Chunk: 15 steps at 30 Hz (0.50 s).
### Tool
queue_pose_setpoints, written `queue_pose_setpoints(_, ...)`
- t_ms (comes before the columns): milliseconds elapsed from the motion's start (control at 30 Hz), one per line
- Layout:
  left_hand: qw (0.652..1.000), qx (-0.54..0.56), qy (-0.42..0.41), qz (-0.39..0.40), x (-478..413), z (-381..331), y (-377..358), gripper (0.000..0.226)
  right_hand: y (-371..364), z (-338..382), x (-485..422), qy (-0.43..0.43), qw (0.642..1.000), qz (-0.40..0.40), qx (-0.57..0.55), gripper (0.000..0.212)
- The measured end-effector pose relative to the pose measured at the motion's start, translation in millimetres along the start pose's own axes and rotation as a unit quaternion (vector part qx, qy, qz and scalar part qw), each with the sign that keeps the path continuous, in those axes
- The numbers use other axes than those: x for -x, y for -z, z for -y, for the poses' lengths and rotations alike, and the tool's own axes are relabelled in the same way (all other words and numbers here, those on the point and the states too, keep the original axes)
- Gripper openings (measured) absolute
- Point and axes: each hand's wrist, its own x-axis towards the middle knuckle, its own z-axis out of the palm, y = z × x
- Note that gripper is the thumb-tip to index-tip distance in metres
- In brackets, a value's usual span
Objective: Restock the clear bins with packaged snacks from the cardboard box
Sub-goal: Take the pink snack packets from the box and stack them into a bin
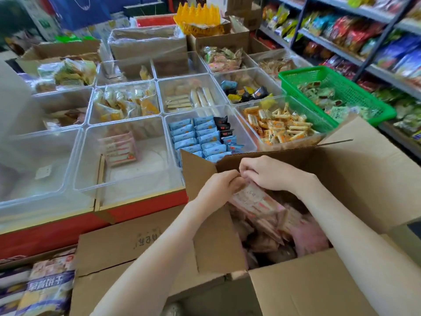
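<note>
Pink snack pack (257, 201) pinched by left grip (218, 185) and right grip (268, 172); best lifted level into matching clear bin (145, 169), centre-left.

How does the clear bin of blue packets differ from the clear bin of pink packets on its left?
The blue-packet bin is well stocked, its blue packets in neat rows; the pink-packet bin holds only a few pink packets near its back, its floor mostly bare. Both are clear plastic.
</note>
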Motion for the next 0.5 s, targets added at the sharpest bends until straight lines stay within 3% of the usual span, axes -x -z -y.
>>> queue_pose_setpoints(133,0.978,-0.032,-0.085,-0.189,9,19,60,0.036,30,65,-26,0.027,0.992,-0.114,-0.050,0.009)
queue_pose_setpoints(233,0.948,0.046,-0.066,-0.307,21,46,106,0.028,38,104,-62,0.045,0.982,-0.159,-0.093,0.008)
queue_pose_setpoints(333,0.925,0.120,-0.013,-0.359,34,78,153,0.026,32,130,-99,0.023,0.981,-0.154,-0.116,0.016)
queue_pose_setpoints(500,0.903,0.128,0.049,-0.407,51,141,216,0.031,-5,162,-163,-0.013,0.966,-0.122,-0.230,0.023)
